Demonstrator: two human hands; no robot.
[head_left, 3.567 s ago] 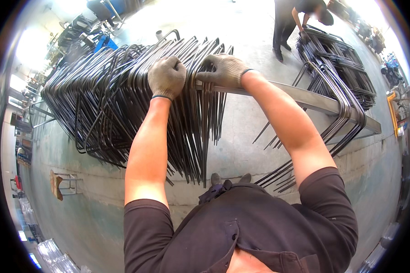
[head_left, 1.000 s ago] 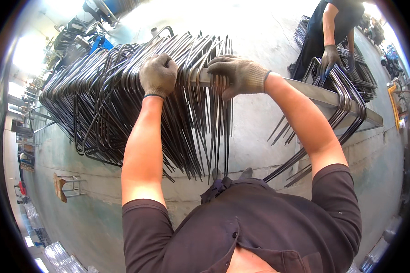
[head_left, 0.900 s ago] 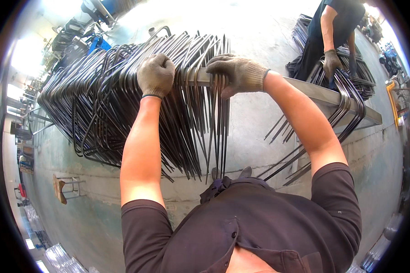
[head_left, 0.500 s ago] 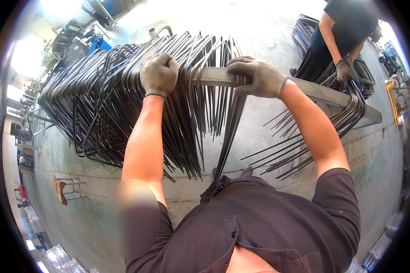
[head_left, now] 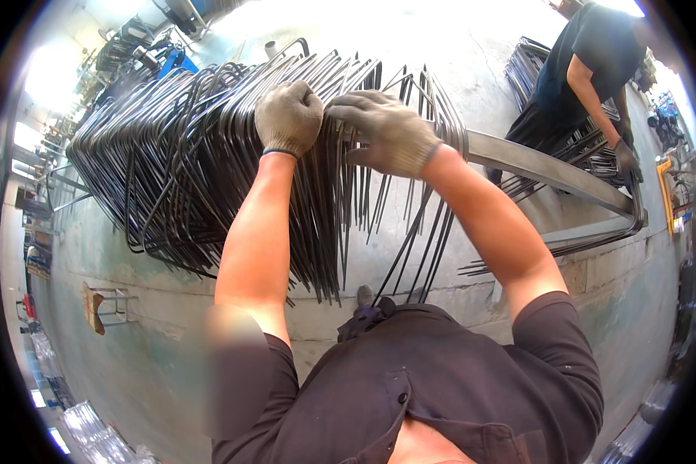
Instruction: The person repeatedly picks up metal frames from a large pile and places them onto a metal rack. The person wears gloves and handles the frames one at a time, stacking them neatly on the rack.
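Observation:
A dense row of bent dark metal rods (head_left: 143,162) hangs over a metal beam (head_left: 541,166), their legs dangling down on my side. My left hand (head_left: 289,117), in a knit work glove, is closed over the bends at the row's right part; its fingertips are hidden. Close to its right, my gloved right hand (head_left: 390,133) reaches over the rods with fingers stretched and thumb apart, slightly blurred. Beyond my right wrist, a few loose rods (head_left: 450,116) hang on the beam with gaps between them.
At the right, a co-worker (head_left: 588,77) bends over the beam's far end, gloved hand (head_left: 628,162) at a bundle of bent rods (head_left: 595,241). More rods (head_left: 522,69) are stacked behind that person. A small stool (head_left: 104,305) stands on the floor at the left.
My right hand has moved left along the beam, its fingers now spread, leaving a few rods to its right. The co-worker's bundle has shifted right to the beam's end.

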